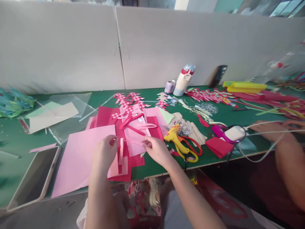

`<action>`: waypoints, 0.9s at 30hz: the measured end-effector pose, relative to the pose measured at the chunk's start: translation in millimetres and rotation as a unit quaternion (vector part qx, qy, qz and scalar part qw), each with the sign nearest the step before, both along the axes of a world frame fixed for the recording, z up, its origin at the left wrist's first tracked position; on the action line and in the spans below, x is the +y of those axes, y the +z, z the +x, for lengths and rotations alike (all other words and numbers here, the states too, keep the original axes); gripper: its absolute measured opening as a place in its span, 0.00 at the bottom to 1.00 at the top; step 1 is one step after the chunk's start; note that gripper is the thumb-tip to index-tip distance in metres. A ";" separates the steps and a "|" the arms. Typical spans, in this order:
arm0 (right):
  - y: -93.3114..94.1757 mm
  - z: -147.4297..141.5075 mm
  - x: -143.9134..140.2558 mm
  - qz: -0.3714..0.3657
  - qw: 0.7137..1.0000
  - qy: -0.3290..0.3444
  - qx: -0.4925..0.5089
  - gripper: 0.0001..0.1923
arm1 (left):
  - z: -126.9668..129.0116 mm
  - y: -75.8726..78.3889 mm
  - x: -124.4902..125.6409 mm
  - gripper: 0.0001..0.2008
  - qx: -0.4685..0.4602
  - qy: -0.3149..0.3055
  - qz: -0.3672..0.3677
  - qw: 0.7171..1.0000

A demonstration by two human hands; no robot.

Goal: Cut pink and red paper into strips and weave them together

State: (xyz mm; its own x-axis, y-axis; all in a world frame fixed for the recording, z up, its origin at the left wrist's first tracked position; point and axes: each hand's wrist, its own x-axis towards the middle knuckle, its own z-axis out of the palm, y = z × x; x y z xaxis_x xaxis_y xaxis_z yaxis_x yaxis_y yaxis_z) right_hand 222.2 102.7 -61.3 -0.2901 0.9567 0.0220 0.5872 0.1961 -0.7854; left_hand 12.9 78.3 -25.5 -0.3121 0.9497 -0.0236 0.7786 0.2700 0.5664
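A thin pink paper strip [132, 141] runs between my two hands, just above the sheets. One end is pinched in the fingers of my left hand [106, 151], above a large light pink sheet [78, 156]. My right hand [156, 149] pinches the other end with thumb and forefinger. Beneath the strip lie overlapping pink and red papers [105, 116] with several loose red strips [135, 129] on top. Behind them are woven pink-and-red checkered pieces [126, 103]. Yellow-handled scissors [177, 141] and a red-handled pair [196, 146] rest to the right of my right hand.
A phone [33, 178] lies at the left front edge. Clear plastic bags [71, 117] are behind it. A white bottle [183, 81] and a can [169, 86] stand by the partition [190, 41]. At right, a co-worker's arm [289, 171] is near a charger [234, 133] with cables.
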 end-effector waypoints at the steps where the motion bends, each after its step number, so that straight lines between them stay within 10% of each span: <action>1: 0.5 -0.3 -1.0 -0.001 1.000 0.002 -0.002 0.07 | 1.0 0.1 -0.2 0.12 -0.001 -0.004 0.000 1.000; 15: 0.8 -0.3 -10.7 0.001 1.000 -0.001 -0.005 0.10 | 9.4 -3.1 -1.3 0.12 -0.024 -0.052 -0.010 0.998; 27: -0.3 -6.8 -17.2 0.010 1.000 0.004 0.011 0.08 | 29.2 -4.7 -4.8 0.15 -0.041 -0.231 -0.068 0.970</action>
